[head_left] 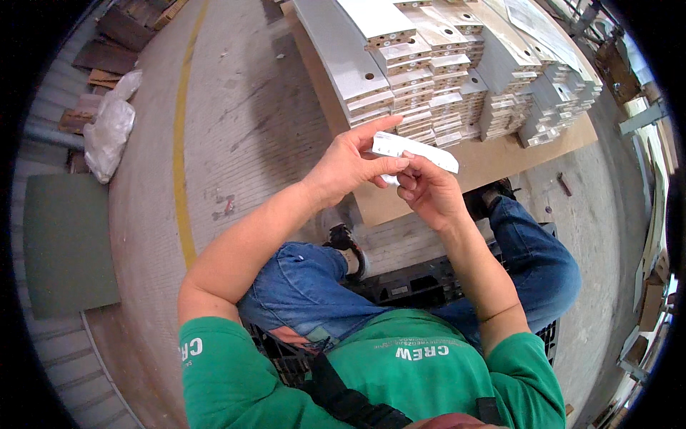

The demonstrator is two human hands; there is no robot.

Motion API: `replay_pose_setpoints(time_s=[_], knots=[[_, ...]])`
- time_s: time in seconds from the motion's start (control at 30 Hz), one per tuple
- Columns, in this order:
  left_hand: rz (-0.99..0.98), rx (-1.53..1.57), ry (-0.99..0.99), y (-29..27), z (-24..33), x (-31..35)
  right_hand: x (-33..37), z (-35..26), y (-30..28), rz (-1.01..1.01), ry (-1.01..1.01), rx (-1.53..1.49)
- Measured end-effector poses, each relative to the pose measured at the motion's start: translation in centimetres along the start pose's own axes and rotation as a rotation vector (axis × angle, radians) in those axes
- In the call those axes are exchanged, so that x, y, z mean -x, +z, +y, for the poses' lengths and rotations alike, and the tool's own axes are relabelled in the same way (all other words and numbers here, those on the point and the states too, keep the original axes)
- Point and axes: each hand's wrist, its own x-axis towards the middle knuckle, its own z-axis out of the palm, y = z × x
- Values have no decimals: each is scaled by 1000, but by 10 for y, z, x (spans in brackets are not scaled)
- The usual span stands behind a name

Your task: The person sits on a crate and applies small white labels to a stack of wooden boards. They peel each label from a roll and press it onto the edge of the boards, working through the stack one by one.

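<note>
A curled white paper strip [432,156] with small dark print, perhaps labels, is held up in front of the stacked boards [364,75]. My left hand [345,163] grips its left end, the thumb across it and the index finger stretched out toward the board ends. On the strip's near side, my right hand [434,191] pinches it between thumb and fingers, the other fingers curled in. Both thumbs meet close together near the strip's middle. The boards are white-faced, with drilled holes in their faces and ends; they lie in several uneven piles.
Under the boards is a brown sheet [400,202] with its corner toward me. A black plastic pallet [400,286] is beneath my legs. To the left run a yellow floor line [180,143], a white plastic bag [111,132] and a green panel [68,243]. Scrap lies at far right.
</note>
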Motion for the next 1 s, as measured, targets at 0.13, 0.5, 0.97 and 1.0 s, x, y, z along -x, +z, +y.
replay_pose_setpoints(time_s=[0.13,0.5,0.97,1.0], knots=[[-18,-92,3,3,-4,-3,-4,2,-7,15,-45,99],[117,23,11,-4,2,-2,-12,-12,-27,139,-514,209],[79,-109,46,-3,12,4,-4,-10,-16,-4,-480,515],[81,-110,47,-3,12,4,-3,-10,-15,-4,-487,517]])
